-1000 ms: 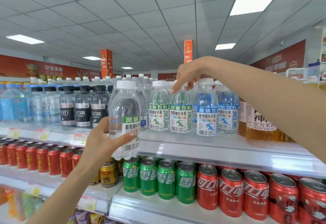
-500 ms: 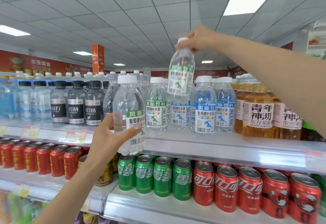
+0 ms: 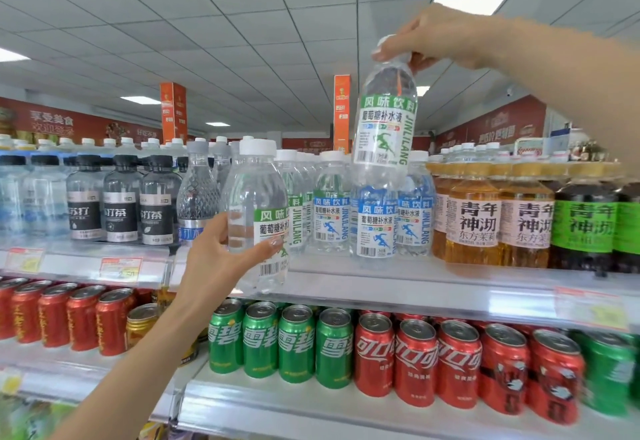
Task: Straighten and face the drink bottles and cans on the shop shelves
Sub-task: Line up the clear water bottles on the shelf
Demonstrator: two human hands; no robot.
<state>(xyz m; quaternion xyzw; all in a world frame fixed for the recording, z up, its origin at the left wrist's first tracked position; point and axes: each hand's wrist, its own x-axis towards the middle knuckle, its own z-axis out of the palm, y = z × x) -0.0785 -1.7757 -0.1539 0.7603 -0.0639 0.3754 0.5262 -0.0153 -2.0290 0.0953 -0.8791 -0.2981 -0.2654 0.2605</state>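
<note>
**Q:** Plastic at far left?

**A:** Smoky plastic bottles with black caps and dark labels [image 3: 121, 204], upright in a row on the pale metal upper shelf [image 3: 381, 287]. Untouched.

**Q:** Risk at the left hand?

**A:** Left hand [image 3: 221, 259] wrapped round the waist of a clear plastic bottle with white cap and green label [image 3: 258, 217]. Held in front of the shelf's front edge, above the lower row of cans. Smooth wall, apparently full, so likely to slide through a slack grip. Could then dent the green aluminium cans [image 3: 298, 346] underneath.

**Q:** And at the right hand?

**A:** Right hand [image 3: 426, 37] curled over the white cap alone of a second clear green-labelled plastic bottle [image 3: 384, 120]. Hanging high over the blue-labelled clear plastic bottles [image 3: 375, 224] of the front row, clear of their caps. Small hold, long body below: prone to swing or drop, and to topple the neighbours. Also easy to set down among the wrong colour.

**Q:** Materials and shapes?

**A:** Thin see-through cylinders with rounded shoulders, screw caps, glossy wrap labels. Further right, amber tea bottles with pink labels [image 3: 474, 224], squatter and fuller. On the lower shelf, green cans, then red aluminium cans [image 3: 415, 363]: hard, shiny, ring-pull tops.
</note>
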